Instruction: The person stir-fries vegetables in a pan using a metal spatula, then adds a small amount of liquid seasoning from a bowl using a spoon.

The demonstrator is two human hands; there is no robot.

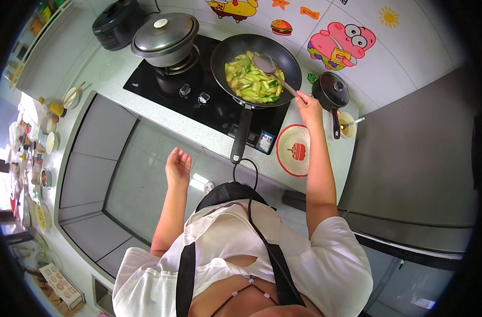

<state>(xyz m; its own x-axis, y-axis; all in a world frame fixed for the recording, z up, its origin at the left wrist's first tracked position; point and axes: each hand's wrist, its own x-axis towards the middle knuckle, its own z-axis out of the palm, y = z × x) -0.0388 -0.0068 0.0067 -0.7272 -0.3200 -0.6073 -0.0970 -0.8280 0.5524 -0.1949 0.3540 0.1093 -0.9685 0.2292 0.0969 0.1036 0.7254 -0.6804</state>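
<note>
My right hand [308,108] is closed round the handle of a metal spatula [264,65], whose blade rests among green vegetable slices [251,84] in a black wok [288,55]. The pieces are pale green with darker skin edges. The wok sits on the right side of a black gas hob [212,113], its long handle [242,134] pointing toward me. Away from the hob, my left hand [178,166] hangs in the air over the floor, palm up, fingers loosely bent with nothing in them. Below my right forearm is a white bowl with a red rim [279,153].
A lidded grey pot [167,39] stands on the left burner, beside a black rice cooker [116,24]. Right of the wok are a small lidded black saucepan [331,91] and a small bowl with a spoon [349,127]. Bowls and bottles crowd the left counter [66,127].
</note>
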